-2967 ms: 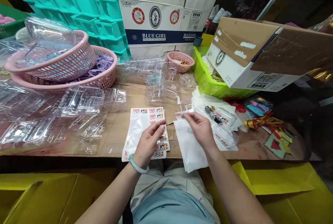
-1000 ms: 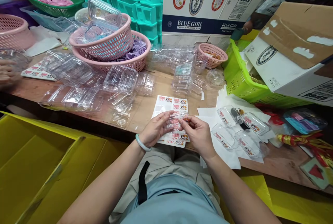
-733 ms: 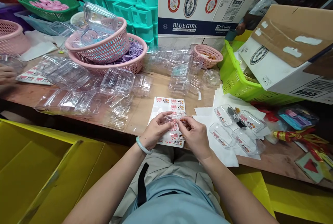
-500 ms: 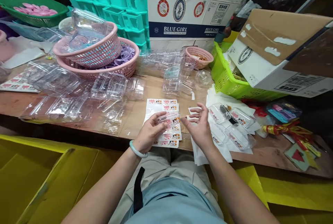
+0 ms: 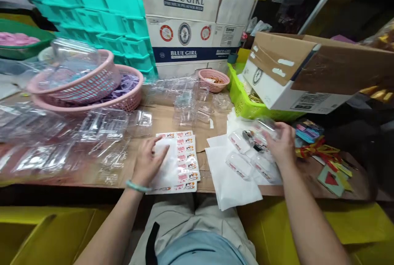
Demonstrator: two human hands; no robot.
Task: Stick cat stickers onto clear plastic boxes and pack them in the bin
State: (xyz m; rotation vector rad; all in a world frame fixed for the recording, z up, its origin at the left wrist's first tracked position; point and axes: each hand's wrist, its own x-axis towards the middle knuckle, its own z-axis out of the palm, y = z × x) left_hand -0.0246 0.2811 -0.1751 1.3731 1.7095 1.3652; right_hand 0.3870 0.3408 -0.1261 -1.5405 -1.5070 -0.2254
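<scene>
My left hand [image 5: 149,161], a pale green bangle at its wrist, hovers at or rests on the left part of the sticker sheets [image 5: 187,156], fingers apart and holding nothing. The stacked sheets carry rows of small pink and orange printed stickers on the right, with blank white backing on the left. On the right, my right hand [image 5: 281,144] grips a clear plastic box [image 5: 265,124] between thumb and fingers. Below it, several clear boxes with stickers [image 5: 237,165] lie on white paper [image 5: 220,174]. A small dark object [image 5: 248,134] shows among them.
Clear plastic boxes [image 5: 101,125] crowd the table's left side. Behind them are stacked pink baskets [image 5: 126,99], a small pink basket [image 5: 214,80] and turquoise crates [image 5: 117,23]. A lime green basket [image 5: 243,103] bears a cardboard box [image 5: 283,88]. Red and gold ribbon [image 5: 320,150] lies right.
My right hand has moved right, carrying the clear box to the stickered boxes. My left hand has let go of it and shifted left over the sheets. The view has turned right.
</scene>
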